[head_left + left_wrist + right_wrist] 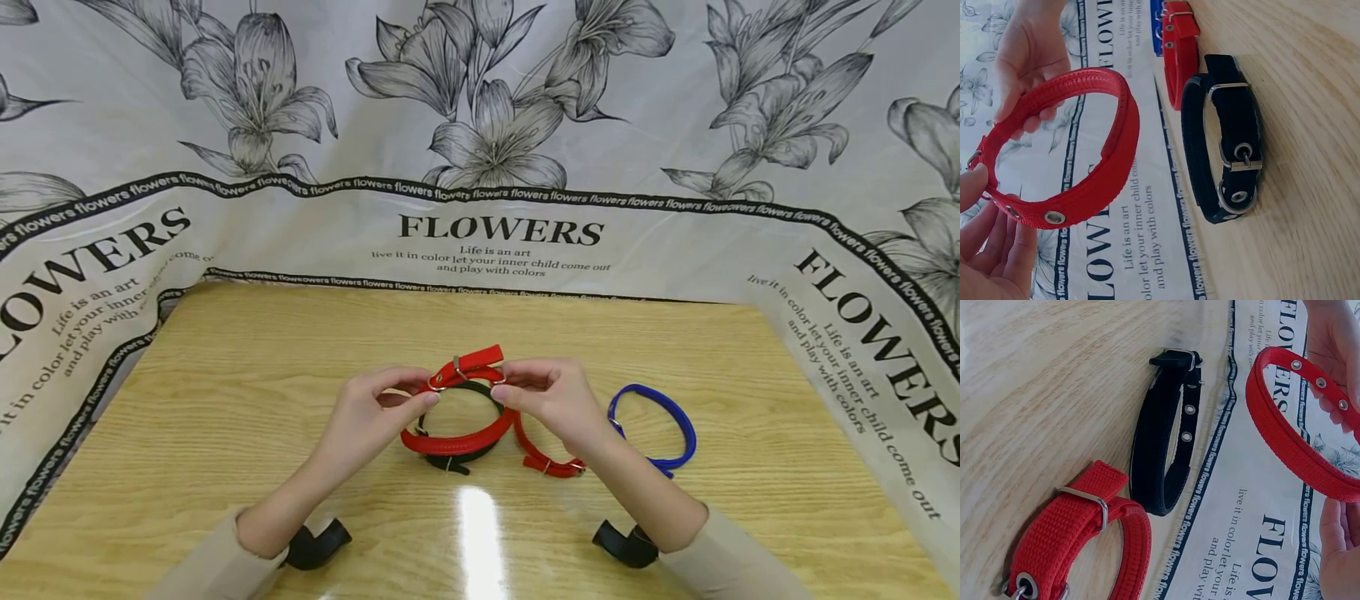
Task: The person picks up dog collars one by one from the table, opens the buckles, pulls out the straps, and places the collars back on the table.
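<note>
A red collar point(456, 443) with metal eyelets and a buckle is held up in the air, fastened into a loop. My left hand point(371, 412) pinches its buckle side between thumb and fingers from the left. From the right, my right hand point(555, 400) pinches the same collar near its loose strap end. Below it a black collar point(1237, 119), buckled into a ring, stands on the wooden table; the head view shows it partly hidden behind the held collar. A second red collar point(1054, 525) lies on the table to the right, below my right hand.
A blue collar point(684, 433) lies on the table, right of the second red one. Flower-printed cloth point(495, 242) hangs behind the wooden table point(262, 350) and along its sides. Black curved pieces point(318, 546) sit at both sleeve cuffs.
</note>
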The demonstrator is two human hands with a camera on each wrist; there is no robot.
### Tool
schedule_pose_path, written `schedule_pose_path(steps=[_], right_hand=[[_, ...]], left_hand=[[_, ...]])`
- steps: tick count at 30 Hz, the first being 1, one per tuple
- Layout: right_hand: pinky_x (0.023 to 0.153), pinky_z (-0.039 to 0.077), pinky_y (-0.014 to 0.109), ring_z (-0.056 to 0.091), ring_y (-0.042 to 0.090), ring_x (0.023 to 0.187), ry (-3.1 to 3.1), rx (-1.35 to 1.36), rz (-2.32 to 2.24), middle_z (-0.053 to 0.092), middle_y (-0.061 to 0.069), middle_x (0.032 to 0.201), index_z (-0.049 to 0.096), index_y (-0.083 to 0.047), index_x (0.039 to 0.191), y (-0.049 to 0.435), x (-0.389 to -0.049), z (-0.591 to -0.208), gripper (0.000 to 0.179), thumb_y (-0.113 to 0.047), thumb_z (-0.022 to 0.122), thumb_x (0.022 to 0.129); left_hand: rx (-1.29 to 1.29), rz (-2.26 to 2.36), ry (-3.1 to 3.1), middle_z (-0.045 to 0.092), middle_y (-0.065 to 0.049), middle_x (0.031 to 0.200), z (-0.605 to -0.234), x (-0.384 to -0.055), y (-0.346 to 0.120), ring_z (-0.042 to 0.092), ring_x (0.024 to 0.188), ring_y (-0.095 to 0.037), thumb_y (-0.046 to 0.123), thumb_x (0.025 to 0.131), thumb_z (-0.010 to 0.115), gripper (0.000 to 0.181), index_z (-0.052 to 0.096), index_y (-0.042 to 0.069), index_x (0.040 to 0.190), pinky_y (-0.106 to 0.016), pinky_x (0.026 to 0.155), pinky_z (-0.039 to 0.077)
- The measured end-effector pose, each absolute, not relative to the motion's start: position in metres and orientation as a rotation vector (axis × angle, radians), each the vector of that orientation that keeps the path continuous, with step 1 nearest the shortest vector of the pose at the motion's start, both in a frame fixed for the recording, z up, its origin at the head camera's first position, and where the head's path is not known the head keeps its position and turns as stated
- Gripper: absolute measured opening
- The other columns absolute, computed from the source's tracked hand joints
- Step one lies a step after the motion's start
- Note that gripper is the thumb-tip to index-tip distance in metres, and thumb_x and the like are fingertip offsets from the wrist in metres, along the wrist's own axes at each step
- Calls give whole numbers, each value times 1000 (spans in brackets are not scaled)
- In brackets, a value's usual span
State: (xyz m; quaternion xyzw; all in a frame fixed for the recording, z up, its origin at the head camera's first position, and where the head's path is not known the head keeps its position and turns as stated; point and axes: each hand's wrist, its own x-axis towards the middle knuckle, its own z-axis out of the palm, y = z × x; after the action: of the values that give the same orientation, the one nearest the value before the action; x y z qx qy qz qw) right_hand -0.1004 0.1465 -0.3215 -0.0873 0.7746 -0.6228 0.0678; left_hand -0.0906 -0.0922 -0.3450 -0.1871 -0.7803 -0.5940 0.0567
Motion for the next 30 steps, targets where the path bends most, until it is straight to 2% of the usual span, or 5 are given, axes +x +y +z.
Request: schedule_pose_path(steps=[11,14,22,30], right_hand=[[72,53,26,60,16,86,2286,-224,-1818,64,15,108,65,10,105,150,-103,-322,31,-6,73,79],[71,53,25,60,14,82,2256,-224,-1843,66,13,103,64,13,105,151,-103,-323,31,-3,72,79],[66,52,23,57,12,79,2195,-312,-1893,63,-1,85,60,20,100,153,-96,-320,30,3,70,77],[68,51,20,59,9,75,2036,-288,-1970,66,-3,83,62,19,99,156,-92,-319,29,1,71,78]], left_hand=[[-631,-1798,-2432,65,-2,86,-344,-93,-94,61,78,-13,11,81,73,16,70,6,96,-25,68,56],[-644,-1803,-2447,65,-1,85,-344,-94,-96,61,76,-13,11,80,74,16,70,6,95,-25,68,56],[-706,-1858,-2461,66,0,81,-342,-90,-100,62,71,-13,13,79,75,14,70,7,90,-29,62,57],[-719,-1892,-2528,65,1,75,-340,-88,-102,61,70,-13,13,80,75,12,70,8,90,-27,59,54]])
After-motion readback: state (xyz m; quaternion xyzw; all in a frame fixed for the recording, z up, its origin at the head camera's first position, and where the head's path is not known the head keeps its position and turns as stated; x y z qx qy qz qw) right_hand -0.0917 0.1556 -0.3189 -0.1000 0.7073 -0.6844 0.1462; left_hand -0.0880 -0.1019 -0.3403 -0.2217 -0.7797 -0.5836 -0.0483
